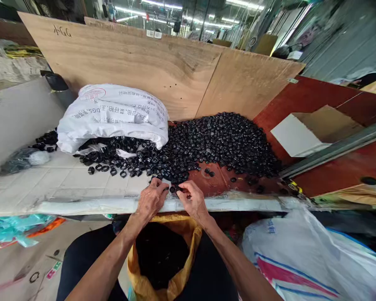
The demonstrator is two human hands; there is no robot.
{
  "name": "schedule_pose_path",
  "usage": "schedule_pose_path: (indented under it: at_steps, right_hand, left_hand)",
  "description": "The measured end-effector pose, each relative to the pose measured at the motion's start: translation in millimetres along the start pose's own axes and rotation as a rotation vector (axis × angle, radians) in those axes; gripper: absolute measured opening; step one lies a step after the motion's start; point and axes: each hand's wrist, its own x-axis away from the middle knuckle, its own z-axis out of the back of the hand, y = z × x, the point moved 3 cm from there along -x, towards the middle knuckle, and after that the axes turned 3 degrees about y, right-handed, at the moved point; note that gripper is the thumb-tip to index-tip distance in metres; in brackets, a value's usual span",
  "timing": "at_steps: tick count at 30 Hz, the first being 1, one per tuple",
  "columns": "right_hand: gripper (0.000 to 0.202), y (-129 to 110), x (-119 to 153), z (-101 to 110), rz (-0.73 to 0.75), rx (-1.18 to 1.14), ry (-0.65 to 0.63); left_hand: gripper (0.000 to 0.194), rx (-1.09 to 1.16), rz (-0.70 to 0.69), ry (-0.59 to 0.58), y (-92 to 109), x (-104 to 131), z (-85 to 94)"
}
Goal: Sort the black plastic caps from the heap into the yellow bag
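My left hand is at the table's front edge, thumb and fingers pinched together. A dark bit shows at its fingertips, too small to name. Close beside it, my right hand pinches a small black plastic piece. Another black piece lies between the two hands. Just behind them spreads a large heap of small black plastic parts. Open black rings lie loose on the left side. Below my hands, between my knees, stands an open yellow sack with a dark inside.
A full white printed sack rests on the rings. A plywood board closes off the back. An open cardboard box sits at right beside a metal bar. A large white bag is at lower right, and a clear bag at left.
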Motion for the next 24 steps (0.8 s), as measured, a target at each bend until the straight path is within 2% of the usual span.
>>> schedule_pose_path:
  at_steps: [5,10,13,18,21,24]
  right_hand:
    - [0.015,-3,2,0,-0.065,-0.099,0.03]
    - [0.017,-11,7,-10,-0.083,-0.25,-0.034]
    - [0.022,-11,7,-15,-0.108,-0.325,-0.051]
    - [0.031,0,6,-21,-0.244,-0.342,0.03]
    - [0.021,-2,6,-22,-0.178,-0.341,-0.009]
    - [0.022,-6,6,-20,-0.107,-0.346,-0.051]
  left_hand:
    - [0.012,0.062,-0.108,0.104,1,8,-0.5]
    - [0.023,0.2,-0.062,0.217,-2,13,6.7]
    - [0.028,0.318,-0.017,0.164,-5,14,10.2]
    - [0.026,0.498,0.026,0.08,-6,13,12.9]
    - [0.028,0.568,0.085,0.057,-7,14,12.2]
    - [0.027,0.629,0.132,0.052,-10,16,10.9]
